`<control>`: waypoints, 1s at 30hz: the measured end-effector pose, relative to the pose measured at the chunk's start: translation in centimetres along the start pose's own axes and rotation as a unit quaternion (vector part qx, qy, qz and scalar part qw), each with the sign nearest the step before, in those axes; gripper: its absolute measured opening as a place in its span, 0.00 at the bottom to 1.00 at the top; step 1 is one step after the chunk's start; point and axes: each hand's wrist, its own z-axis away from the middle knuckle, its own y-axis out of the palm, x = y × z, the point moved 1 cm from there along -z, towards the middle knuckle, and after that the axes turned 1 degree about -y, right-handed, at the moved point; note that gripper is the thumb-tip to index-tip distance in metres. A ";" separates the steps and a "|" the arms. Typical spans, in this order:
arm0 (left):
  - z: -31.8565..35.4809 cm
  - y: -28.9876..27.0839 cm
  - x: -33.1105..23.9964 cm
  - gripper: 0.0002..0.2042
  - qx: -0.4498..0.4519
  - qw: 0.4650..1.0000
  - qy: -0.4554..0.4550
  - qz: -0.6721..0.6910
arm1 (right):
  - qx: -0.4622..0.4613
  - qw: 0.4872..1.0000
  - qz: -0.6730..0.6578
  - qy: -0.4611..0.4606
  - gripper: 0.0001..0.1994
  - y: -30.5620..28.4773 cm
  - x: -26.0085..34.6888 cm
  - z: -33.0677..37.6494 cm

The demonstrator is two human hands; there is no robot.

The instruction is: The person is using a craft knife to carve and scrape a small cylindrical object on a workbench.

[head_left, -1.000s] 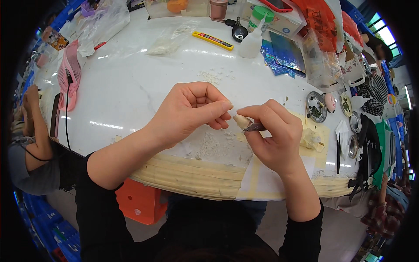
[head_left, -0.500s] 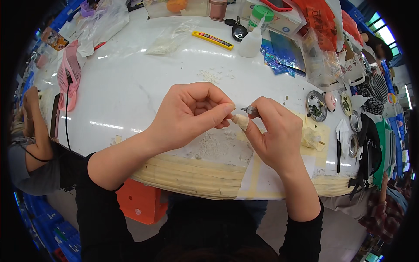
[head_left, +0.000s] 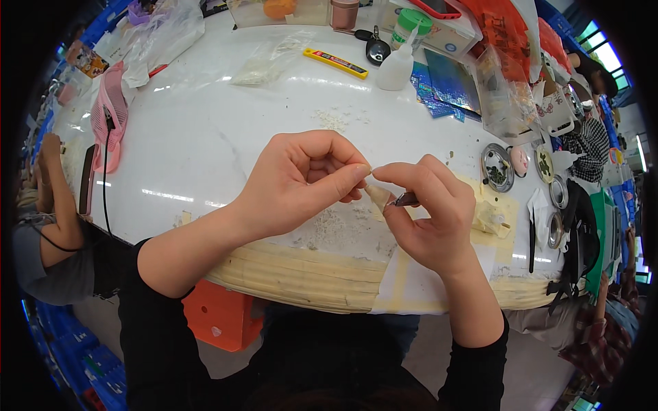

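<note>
Small cream-coloured piece [head_left: 378, 195], tapered, held tilted above the table. A dark thin tool [head_left: 406, 199] touches its lower side (tip hidden).

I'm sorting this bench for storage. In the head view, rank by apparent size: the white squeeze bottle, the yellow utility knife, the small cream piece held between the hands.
1. Yellow utility knife, longest.
2. White squeeze bottle, shorter but bulkier; the two are close, so uncertain.
3. Small cream piece, clearly smallest despite lying nearer the camera.

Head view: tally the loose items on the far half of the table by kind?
Yellow utility knife: 1
White squeeze bottle: 1
Black key fob: 1
Clear plastic bag: 1
Round metal tins, at the right: 3 clearly visible
Total: 7
</note>
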 end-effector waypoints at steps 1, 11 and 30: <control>0.0 0.0 0.0 0.05 0.001 1.000 0.003 -0.006 | 0.011 1.000 0.007 -0.001 0.19 0.1 -0.1 0.0; 0.2 0.2 -0.1 0.04 0.001 0.999 0.026 -0.034 | 0.002 1.000 -0.022 0.012 0.16 0.1 -0.2 0.1; 0.0 -0.1 0.4 0.05 0.053 0.995 0.087 -0.016 | 0.045 0.994 0.092 0.029 0.17 -0.2 -0.2 -0.2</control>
